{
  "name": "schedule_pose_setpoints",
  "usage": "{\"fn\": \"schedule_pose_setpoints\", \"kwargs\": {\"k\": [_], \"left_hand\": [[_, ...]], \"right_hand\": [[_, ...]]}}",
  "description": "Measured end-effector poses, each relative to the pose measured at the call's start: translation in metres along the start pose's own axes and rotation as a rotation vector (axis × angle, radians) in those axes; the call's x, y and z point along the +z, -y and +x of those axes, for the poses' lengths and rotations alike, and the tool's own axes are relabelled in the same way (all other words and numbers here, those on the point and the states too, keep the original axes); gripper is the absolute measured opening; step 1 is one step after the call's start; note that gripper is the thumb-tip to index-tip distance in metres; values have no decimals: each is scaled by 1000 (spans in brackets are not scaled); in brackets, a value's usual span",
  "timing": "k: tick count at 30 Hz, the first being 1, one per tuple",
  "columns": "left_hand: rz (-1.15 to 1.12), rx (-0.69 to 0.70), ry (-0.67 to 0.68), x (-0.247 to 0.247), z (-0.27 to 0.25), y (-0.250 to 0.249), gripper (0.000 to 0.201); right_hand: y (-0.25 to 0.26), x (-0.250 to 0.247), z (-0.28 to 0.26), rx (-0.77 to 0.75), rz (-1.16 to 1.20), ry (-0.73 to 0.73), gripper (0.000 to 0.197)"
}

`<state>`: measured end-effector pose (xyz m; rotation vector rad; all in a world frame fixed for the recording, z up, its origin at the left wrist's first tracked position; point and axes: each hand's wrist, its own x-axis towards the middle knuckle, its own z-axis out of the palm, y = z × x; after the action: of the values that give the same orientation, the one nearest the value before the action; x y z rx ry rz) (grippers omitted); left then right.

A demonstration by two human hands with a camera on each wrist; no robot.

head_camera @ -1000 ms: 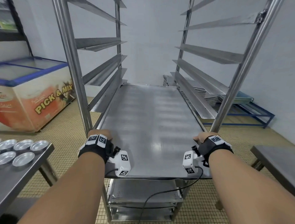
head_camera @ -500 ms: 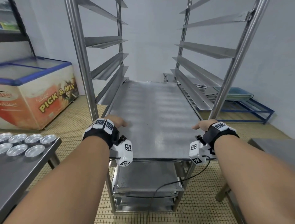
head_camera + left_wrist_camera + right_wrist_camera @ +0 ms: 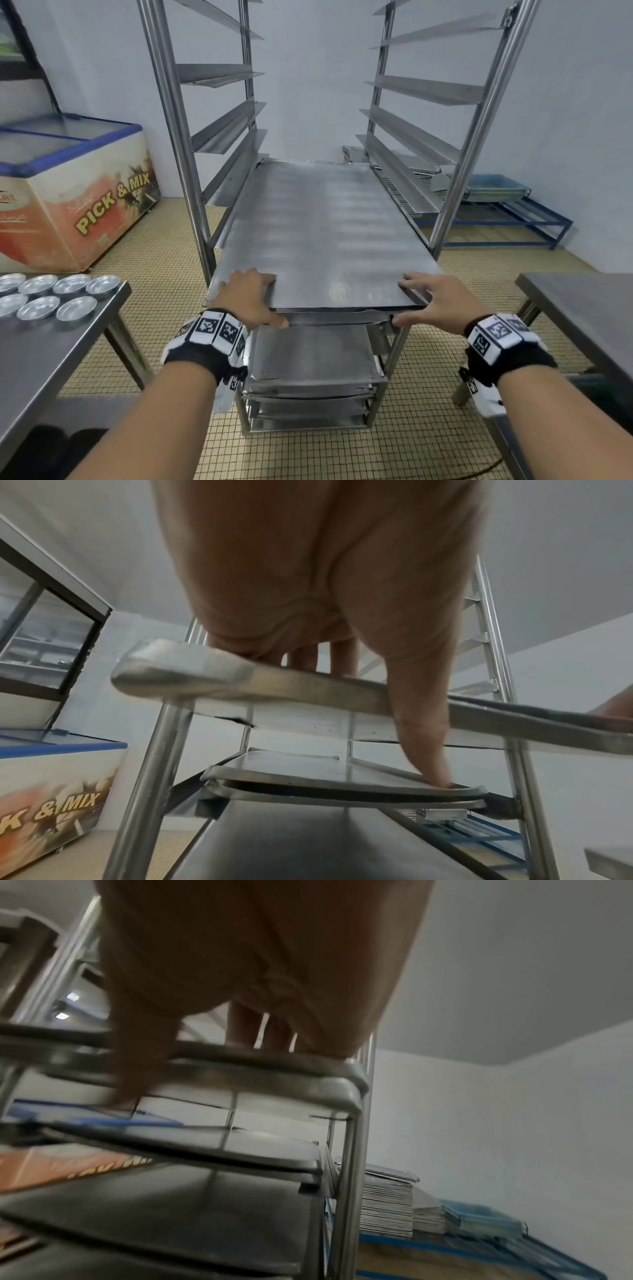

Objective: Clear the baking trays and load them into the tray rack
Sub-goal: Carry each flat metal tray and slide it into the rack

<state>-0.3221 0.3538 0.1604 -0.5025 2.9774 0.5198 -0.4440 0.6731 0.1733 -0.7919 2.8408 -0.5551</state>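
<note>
a flat steel baking tray [image 3: 325, 233] lies level in the tray rack [image 3: 178, 144], its long sides resting on the angled rails, its near edge sticking out a little past the front posts. the left hand [image 3: 247, 297] sits on the tray's near left corner, fingers flat on top and the thumb hanging down over the front edge; in the left wrist view the thumb [image 3: 419, 723] reaches past the tray rim [image 3: 240, 680]. the right hand [image 3: 434, 301] does the same at the near right corner, fingers spread on top, thumb under the edge. each grip is loose and nearly flat, pressing on the tray, not clenched. more trays [image 3: 313, 359] sit stacked on lower rails. small round tins [image 3: 54, 294] stand on the counter [image 3: 41, 359] at left.
</note>
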Motion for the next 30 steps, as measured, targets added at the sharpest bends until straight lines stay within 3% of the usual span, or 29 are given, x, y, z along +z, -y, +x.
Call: {"fn": "schedule_pose_setpoints", "kwargs": {"k": [3, 6, 13, 30], "left_hand": [[-1, 28, -82, 10, -1, 2, 81], [-11, 24, -102, 10, -1, 1, 67], [-10, -22, -116, 1, 14, -4, 81], [3, -45, -135, -16, 112, -1, 80]], "right_hand": [[-10, 14, 1, -98, -92, -94, 70], [-15, 19, 5, -128, -115, -115, 67], [-25, 18, 29, -172, -178, -111, 67], [-31, -1, 130, -212, -202, -89, 55]]}}
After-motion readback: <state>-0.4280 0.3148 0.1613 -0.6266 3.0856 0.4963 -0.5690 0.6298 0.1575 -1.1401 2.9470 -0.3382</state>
